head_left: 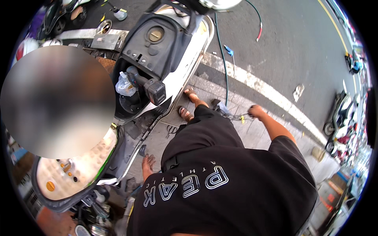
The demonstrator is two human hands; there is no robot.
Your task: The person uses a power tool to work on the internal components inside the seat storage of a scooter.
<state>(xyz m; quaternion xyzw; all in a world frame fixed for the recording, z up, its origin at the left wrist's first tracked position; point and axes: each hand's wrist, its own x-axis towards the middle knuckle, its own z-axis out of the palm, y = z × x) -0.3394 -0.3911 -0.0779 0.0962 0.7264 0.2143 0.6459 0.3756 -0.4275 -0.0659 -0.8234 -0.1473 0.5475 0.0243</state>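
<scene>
My right hand (256,111) is closed in a fist above the pavement. Close to its knuckles lies a dark chain-like tangle with a yellow bit (238,117); whether the fingers hold anything is hidden. My left hand (148,163) hangs low beside the white-and-black scooter (182,66), its fingers apart and nothing visible in them. In the scooter's uncovered storage well sit a cordless power tool (154,89), battery end up, and a crumpled clear plastic bag (125,85). Neither hand touches these. A cream panel with a dark rim (88,169) carries small bolts and an orange disc.
A dark green hose (225,59) runs across the road edge, with a blue air gun (228,50) near it. A metal toolbox (105,41) and a spray bottle (120,14) are beyond the scooter. Parked scooters (338,122) line the right. A blurred round patch hides the left.
</scene>
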